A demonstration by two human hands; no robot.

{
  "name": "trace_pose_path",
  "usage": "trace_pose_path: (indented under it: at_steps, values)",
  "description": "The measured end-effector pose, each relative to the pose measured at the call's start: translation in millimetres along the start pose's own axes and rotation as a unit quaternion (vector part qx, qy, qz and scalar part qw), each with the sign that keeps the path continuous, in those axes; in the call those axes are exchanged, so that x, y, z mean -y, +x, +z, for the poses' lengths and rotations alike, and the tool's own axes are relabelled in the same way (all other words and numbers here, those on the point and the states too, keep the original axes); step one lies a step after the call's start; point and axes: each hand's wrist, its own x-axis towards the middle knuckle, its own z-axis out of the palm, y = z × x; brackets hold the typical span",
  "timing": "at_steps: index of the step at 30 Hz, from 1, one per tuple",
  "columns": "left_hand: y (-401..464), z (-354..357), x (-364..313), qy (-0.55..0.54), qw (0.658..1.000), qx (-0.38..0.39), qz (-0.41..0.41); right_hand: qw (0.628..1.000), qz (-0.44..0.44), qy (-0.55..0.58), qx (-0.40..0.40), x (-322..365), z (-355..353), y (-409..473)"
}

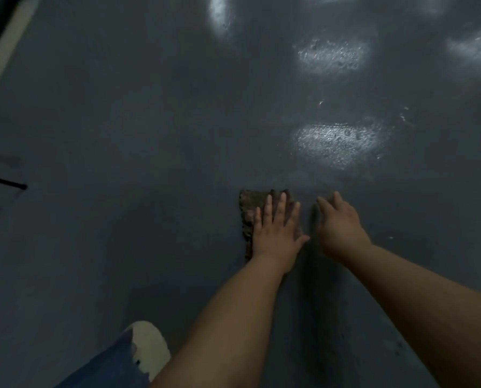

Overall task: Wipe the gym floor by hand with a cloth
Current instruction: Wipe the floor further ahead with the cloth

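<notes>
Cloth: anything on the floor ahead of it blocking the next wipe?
Nothing visible. The left hand presses flat on the cloth; the floor ahead shows only light reflections. The right hand is beside it, off the cloth.

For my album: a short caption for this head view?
Left hand presses a cloth flat on the dark floor; right hand hovers beside it.
</notes>
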Motion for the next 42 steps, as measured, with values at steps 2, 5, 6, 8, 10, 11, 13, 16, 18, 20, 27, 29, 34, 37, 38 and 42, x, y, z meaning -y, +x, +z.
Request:
trace_pose_path:
  at_steps: [2,5,6,8,10,11,13,16,18,20,27,29,34,37,38,42]
  values:
    - [6.1,-4.3,12.7,-0.020,0.999,-0.014,-0.022,0.999,-0.010,-0.033,0.023,1.8,9.8,0.4]
    - [25.6,-21.9,46.5,-0.050,0.995,-0.029,-0.078,0.996,-0.011,-0.077,0.031,0.7,19.1,1.7]
    - [32.1,-28.6,62.7,-0.060,0.993,-0.033,-0.098,0.996,-0.010,-0.081,0.026,0.3,21.3,1.9]
    - [40.9,-38.4,101.1,-0.075,0.985,-0.039,-0.151,0.996,-0.008,-0.083,0.022,0.8,25.4,1.4]
    - [40.5,-41.3,140.3,-0.104,0.965,-0.044,-0.237,0.997,-0.006,-0.078,0.023,2.1,27.9,0.3]
    - [37.8,-41.2,156.9,-0.130,0.947,-0.047,-0.290,0.997,-0.006,-0.075,0.024,2.4,28.5,-0.3]
    - [34.5,-41.1,176.8,-0.186,0.905,-0.051,-0.380,0.997,-0.008,-0.074,0.028,2.0,28.1,-1.0]
    - [45.2,-42.4,173.6,-0.217,0.881,-0.069,-0.414,0.996,-0.010,-0.079,0.027,0.8,27.6,-1.7]
    - [57.0,-44.4,157.6,-0.196,0.899,-0.093,-0.380,0.996,-0.008,-0.082,0.017,0.9,29.9,-1.8]
    - [66.8,-45.4,132.4,-0.134,0.943,-0.102,-0.285,0.997,-0.005,-0.082,0.008,1.7,32.8,-2.7]
    - [100.2,-65.9,103.8,0.013,0.998,-0.058,0.005,0.995,0.013,-0.102,0.001,5.5,36.9,-4.2]
    - [109.7,-72.1,129.9,-0.006,0.997,-0.063,-0.040,0.995,0.012,-0.101,0.000,5.8,37.2,-4.8]
    - [90.0,-67.1,204.5,-0.132,0.942,-0.082,-0.298,0.995,0.007,-0.095,-0.004,4.2,35.0,-6.2]
    - [55.5,-46.6,214.5,-0.203,0.869,-0.101,-0.440,0.996,-0.002,-0.087,-0.018,2.7,34.1,-7.7]
    - [49.2,-42.3,209.3,-0.216,0.854,-0.105,-0.462,0.996,-0.007,-0.081,-0.026,1.7,33.2,-7.8]
    - [55.0,-37.4,164.8,-0.203,0.872,-0.126,-0.428,0.997,-0.023,-0.052,-0.043,-5.6,23.1,-8.2]
